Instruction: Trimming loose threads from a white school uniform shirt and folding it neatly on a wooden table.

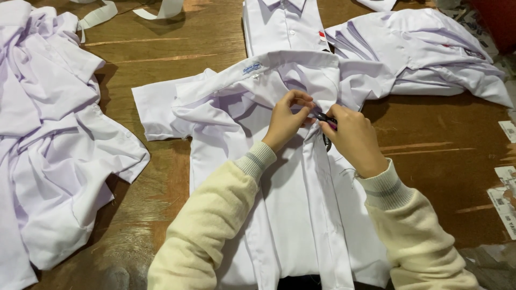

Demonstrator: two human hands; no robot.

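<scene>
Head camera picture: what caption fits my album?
Two hands, left and right, work a small dark tool at a white shirt.

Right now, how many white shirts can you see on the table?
At least 4: one under the hands, a crumpled heap at left, one at top centre, one at top right. The heaps may hide more.

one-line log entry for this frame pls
left hand: pinches white shirt placket | right hand: holds small dark tool at placket | shirt flat on wooden table | shirt pile left
</scene>
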